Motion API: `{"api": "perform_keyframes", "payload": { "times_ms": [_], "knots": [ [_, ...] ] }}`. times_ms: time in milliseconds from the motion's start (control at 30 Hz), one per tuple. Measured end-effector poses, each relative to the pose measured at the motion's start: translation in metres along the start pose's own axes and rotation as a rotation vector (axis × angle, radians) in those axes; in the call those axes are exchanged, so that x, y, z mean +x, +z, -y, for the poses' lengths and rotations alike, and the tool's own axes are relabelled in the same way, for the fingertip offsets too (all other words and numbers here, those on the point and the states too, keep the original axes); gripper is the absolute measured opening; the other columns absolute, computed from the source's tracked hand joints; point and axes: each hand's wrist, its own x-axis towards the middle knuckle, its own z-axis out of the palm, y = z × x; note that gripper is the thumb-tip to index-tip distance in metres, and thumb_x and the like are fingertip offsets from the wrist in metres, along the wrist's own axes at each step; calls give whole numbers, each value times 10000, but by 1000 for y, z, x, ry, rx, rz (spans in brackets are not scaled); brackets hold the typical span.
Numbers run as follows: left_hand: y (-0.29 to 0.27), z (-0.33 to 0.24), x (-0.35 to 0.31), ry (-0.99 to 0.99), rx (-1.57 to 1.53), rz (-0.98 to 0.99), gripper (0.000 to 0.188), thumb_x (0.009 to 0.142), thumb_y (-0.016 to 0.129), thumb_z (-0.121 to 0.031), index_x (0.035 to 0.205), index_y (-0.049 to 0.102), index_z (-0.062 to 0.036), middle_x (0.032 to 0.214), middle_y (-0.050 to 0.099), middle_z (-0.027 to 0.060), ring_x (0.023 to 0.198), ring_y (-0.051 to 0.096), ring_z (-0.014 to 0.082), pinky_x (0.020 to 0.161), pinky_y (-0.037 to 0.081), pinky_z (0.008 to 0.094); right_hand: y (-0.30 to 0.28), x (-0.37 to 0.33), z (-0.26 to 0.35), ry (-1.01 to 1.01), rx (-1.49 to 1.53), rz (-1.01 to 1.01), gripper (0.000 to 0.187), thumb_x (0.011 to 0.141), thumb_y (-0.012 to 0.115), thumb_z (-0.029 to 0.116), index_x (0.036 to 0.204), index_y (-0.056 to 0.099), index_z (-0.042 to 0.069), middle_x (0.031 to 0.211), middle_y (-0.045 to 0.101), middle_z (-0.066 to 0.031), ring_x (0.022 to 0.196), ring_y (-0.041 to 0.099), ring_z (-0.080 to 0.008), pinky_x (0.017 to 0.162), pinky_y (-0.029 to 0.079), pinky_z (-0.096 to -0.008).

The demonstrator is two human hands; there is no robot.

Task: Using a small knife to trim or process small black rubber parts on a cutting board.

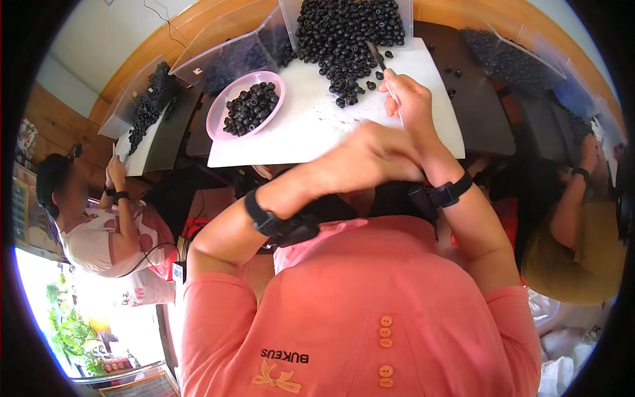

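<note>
My right hand is closed around a slim tool with a dark, flat, blade-like tip and a pale shaft. The tip points up and away, beside the spilled small black ring-shaped parts. My left hand crosses in front of my right wrist, near the tool's lower end. Motion smears its fingers, so what they hold, if anything, does not show. A pink round bowl to the left carries more of the black parts. Both hands are above the near right part of a white board.
A clear plastic bin of black parts stands at the far edge. More clear bins are at far left and far right. Co-workers sit to the left and right. The dark table extends past the board.
</note>
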Motion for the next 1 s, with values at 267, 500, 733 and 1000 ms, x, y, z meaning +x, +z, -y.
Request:
{"api": "perform_keyframes", "payload": {
  "times_ms": [267,500,733,1000],
  "knots": [
    [-88,84,-2,58,491,-653,139,793,772,-70,874,702,19,833,667,76,766,617,138,704,496,281,-2,-4,5,10,2,37,381,983,640,344,797,644,11,571,444,12,523,432,-93,519,305,-254],
    [-76,94,26,-17,805,-683,186,765,768,-75,918,706,10,862,632,100,759,613,207,691,506,330,-1,-6,6,11,13,38,383,968,661,382,799,673,39,575,466,28,544,411,-55,535,274,-229],
    [-84,99,8,108,687,-617,218,765,627,57,959,702,-8,883,629,85,796,618,196,673,504,308,-1,-5,7,16,31,35,341,976,656,335,809,685,39,581,473,35,551,417,-48,537,279,-224],
    [-73,83,10,86,577,-718,140,751,686,-18,891,691,-7,868,630,114,845,583,289,695,496,401,-2,-7,9,3,-49,31,346,1012,606,287,833,666,-3,652,489,0,592,458,-93,574,365,-259]
  ]
}}
